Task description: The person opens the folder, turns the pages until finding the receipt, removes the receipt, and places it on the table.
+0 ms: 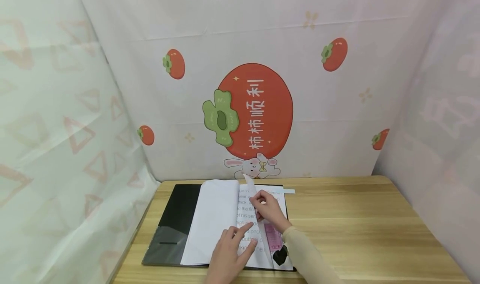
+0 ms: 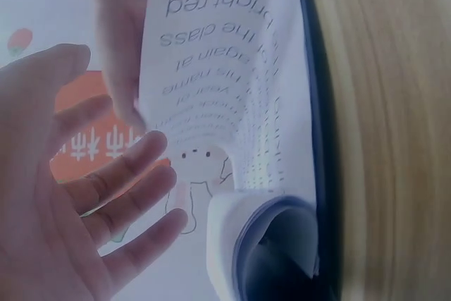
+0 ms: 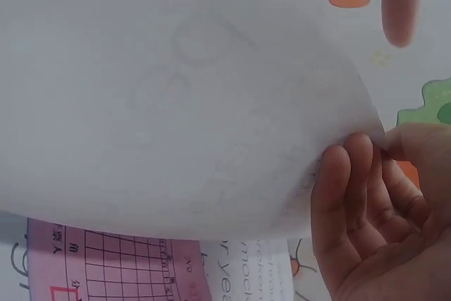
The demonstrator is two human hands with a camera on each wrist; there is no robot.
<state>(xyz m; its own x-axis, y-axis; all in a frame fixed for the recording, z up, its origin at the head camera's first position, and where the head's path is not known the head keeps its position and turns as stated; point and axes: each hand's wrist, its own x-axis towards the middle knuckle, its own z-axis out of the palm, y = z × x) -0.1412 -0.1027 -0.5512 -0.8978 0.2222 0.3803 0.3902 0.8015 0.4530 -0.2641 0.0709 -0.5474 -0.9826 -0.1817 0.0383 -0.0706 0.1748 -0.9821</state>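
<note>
On the table lies an open black folder [image 1: 168,221] with printed sheets; blank page backs [image 1: 215,217] are turned over to its left side. My right hand [image 1: 268,209] pinches the edge of a lifted page [image 3: 176,103] between thumb and fingers. Under that page a pink printed slip [image 3: 127,262] shows, lying on another text page. With fingers spread, my left hand [image 1: 230,250] hovers at the lower part of the printed page [image 2: 211,26]; its fingers hold nothing, and contact with the paper is hard to tell.
A black heart-shaped piece [image 1: 280,255] lies at the folder's lower right. One pale tab [image 1: 289,191] sticks out at its upper right. The wooden table [image 1: 356,229] extends to the right, with a printed curtain [image 1: 318,109] behind it.
</note>
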